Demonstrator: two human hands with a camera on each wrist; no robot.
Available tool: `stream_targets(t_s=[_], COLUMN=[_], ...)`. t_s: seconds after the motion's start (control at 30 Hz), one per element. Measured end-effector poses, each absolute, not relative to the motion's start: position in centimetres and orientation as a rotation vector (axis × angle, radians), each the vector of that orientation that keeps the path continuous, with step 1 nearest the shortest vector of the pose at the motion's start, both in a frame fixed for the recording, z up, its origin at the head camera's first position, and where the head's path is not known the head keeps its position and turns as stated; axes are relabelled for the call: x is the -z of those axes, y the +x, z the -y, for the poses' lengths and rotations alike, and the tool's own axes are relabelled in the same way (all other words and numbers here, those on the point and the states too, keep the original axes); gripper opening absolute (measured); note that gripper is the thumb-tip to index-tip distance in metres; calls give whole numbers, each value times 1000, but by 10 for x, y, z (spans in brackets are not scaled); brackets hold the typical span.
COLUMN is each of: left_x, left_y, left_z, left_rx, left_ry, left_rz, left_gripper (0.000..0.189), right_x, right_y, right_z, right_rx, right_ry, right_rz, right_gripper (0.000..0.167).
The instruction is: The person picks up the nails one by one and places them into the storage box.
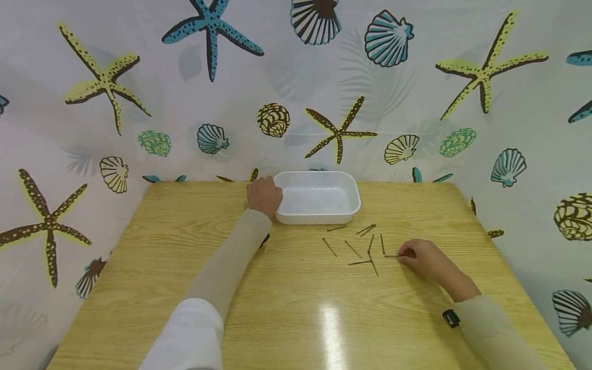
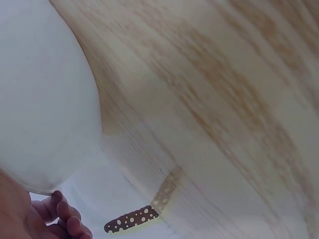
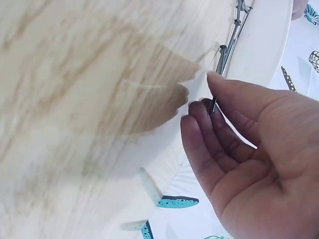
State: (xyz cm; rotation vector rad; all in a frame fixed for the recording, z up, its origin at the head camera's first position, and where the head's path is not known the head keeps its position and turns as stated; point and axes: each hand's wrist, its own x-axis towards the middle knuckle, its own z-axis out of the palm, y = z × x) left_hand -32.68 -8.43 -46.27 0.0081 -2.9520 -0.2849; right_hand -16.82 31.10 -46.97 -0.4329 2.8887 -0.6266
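Note:
A white plastic tub (image 1: 316, 218) sits at the back of the wooden table. My left hand (image 1: 264, 196) grips its left rim; in the left wrist view the fingertips (image 2: 59, 196) curl at the edge of the tub (image 2: 45, 89). My right hand (image 1: 423, 259) is low over the table, right of the loose nails. Between thumb and fingers it pinches a nail (image 3: 213, 105), whose head end points left in the head view. Several more nails (image 1: 353, 249) lie scattered in front of the tub, some crossing or touching one another.
The pale wooden table top (image 1: 277, 308) spreads out around the tub and nails. A white cloth (image 1: 250, 67) printed with starfish and shells hangs behind the table and along both sides. Light reflects off the table near its front.

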Motion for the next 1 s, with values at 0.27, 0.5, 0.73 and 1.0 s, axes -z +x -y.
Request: stream_targets(t_s=[0.27,0.5,0.73,1.0], left_x=[464,467,466,463], left_y=[-327,-331,-329,-326], left_z=[84,84,84,84], left_rx=[258,227,219,240], left_ry=[9,7,6,0], left_rz=[2938,2958,2955,2951], left_gripper=[29,31,31,31], right_x=[471,469,465,457], right_y=[-168,-167,-164,-163], right_z=[-308,-308,-308,-305], right_rx=[514,510,587,721], right_ry=[-504,-542,-539,-584], right_rz=[-2919,-2904,-2897,-2930], right_gripper=[6,7,6,9])
